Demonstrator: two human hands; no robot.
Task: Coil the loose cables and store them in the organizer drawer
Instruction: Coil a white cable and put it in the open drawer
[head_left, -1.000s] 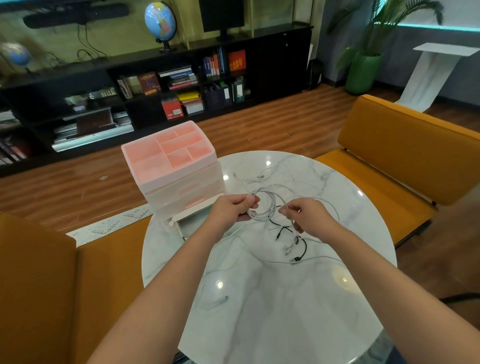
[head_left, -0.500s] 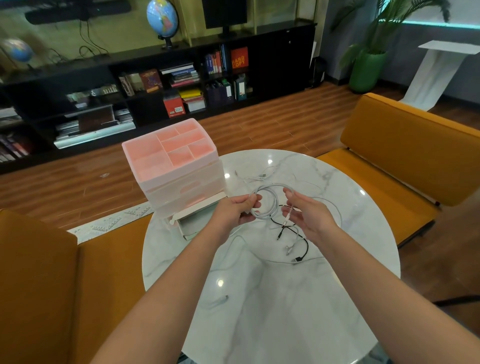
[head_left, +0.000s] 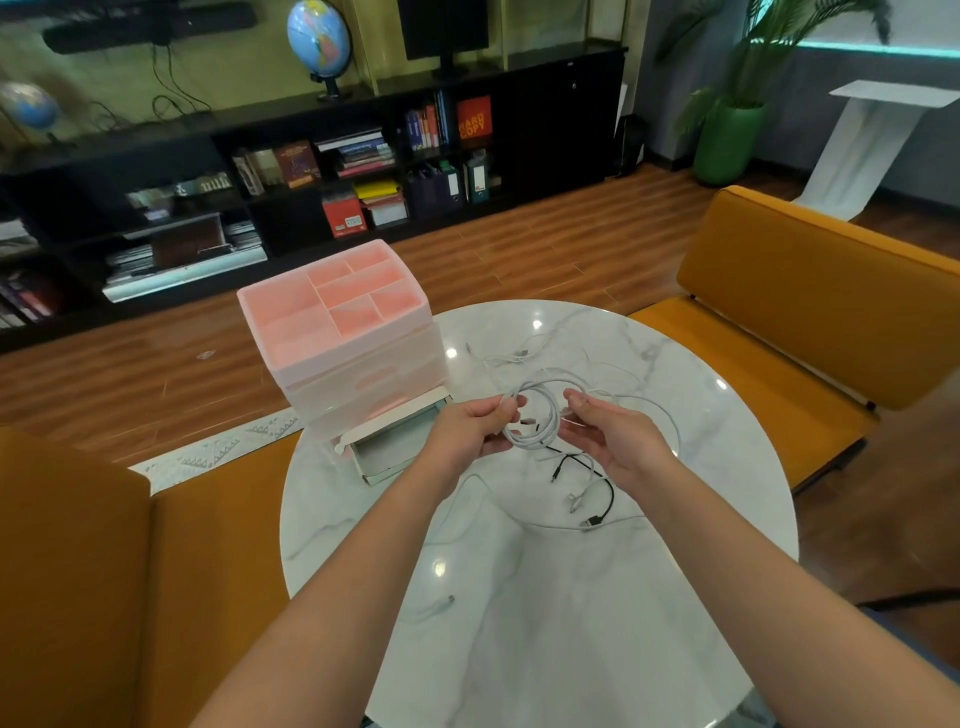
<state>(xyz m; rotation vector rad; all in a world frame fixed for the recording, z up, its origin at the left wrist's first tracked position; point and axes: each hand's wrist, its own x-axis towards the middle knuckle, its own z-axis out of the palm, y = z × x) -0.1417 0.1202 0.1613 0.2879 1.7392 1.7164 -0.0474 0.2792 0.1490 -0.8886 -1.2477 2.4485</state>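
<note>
While held above the centre of the marble worktop (head_left: 519, 623), white cable coil (head_left: 535, 415) pinched at its left side between thumb and curled fingers of left hand (head_left: 470, 431). Right side of the same coil pinched by fingertips of right hand (head_left: 608, 441), remaining fingers loosely curled. Several loops already formed; loose tail of this cable apparently trailing right and down across the worktop, though exact routing hard to follow against the pale marble.

Below and right of the hands, lying flat: black cable (head_left: 597, 488), uncoiled, with connector ends showing. Thin white strand (head_left: 571, 527) running beneath it, possibly the tail of the held cable. Above the hands, toward the far edge: second white cable (head_left: 511, 356), also loose. Lower centre of the frame: a further pale cable end (head_left: 436, 605), faint.

Left of the hands: pink organizer (head_left: 337, 332), divided top tray, stacked drawers below. Bottom drawer (head_left: 395, 447) pulled out and open, just beside the left hand; no cable visible inside.

Progress estimate: early stage. One cable partly coiled, not yet stored. Outstanding: finish winding the tail, place coil in the open drawer, repeat for at least the black cable and the far white cable, then close the drawer.
</note>
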